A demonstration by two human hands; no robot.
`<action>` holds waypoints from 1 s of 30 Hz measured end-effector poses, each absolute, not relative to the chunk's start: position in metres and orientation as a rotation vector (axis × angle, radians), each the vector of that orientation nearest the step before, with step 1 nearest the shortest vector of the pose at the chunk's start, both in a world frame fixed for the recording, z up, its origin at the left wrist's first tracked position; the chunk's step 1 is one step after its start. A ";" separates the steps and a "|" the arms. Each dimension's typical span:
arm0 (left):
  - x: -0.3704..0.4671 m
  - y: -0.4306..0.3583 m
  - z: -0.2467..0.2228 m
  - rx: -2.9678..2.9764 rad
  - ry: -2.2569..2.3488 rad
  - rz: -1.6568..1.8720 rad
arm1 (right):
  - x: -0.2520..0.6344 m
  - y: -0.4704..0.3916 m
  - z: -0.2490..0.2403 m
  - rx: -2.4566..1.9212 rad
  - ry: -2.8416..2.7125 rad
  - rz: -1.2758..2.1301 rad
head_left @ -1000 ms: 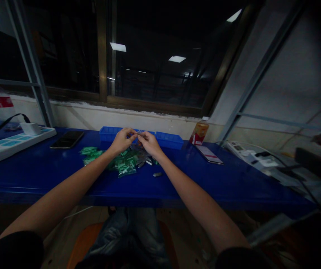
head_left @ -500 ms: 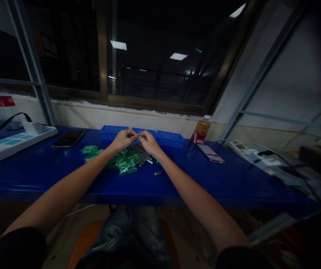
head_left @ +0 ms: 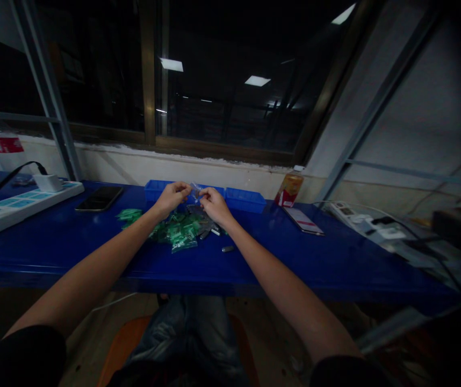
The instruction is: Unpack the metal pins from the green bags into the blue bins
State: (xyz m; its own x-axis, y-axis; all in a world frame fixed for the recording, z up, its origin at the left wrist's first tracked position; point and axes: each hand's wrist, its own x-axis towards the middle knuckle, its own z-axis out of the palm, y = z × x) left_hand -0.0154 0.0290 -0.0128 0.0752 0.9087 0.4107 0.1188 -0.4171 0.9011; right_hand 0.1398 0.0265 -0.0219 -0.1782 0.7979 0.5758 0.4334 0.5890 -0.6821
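Observation:
Between my two hands is a small clear plastic bag (head_left: pixel 195 190). My right hand (head_left: pixel 213 205) pinches its right side. My left hand (head_left: pixel 172 197) is closed at the bag's left, its fingertips pressed together; what they hold, if anything, is too small to tell. Below the hands, a heap of green plastic packets (head_left: pixel 180 232) lies on the blue table (head_left: pixel 250 263). Small metal pieces (head_left: pixel 204 234) lie at the heap's right side, and a single metal piece (head_left: pixel 228 249) rests apart from them, nearer the front edge.
Blue bins (head_left: pixel 244 200) line the back behind my hands. A dark phone (head_left: pixel 99 199) and a white power strip (head_left: pixel 24 207) are at left. At right are a drink bottle (head_left: pixel 289 188), another phone (head_left: pixel 303 221) and white strips with cables (head_left: pixel 375 228).
My left hand has moved a little left, away from my right hand. More of the clear bag now shows between them.

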 end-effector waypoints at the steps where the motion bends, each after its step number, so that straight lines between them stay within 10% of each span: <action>1: -0.015 0.029 -0.013 1.651 1.008 1.404 | 0.139 0.025 -0.021 -1.004 -1.812 0.448; 30: -0.012 0.023 -0.006 2.260 1.033 1.466 | 0.140 0.017 -0.011 -0.982 -1.854 0.204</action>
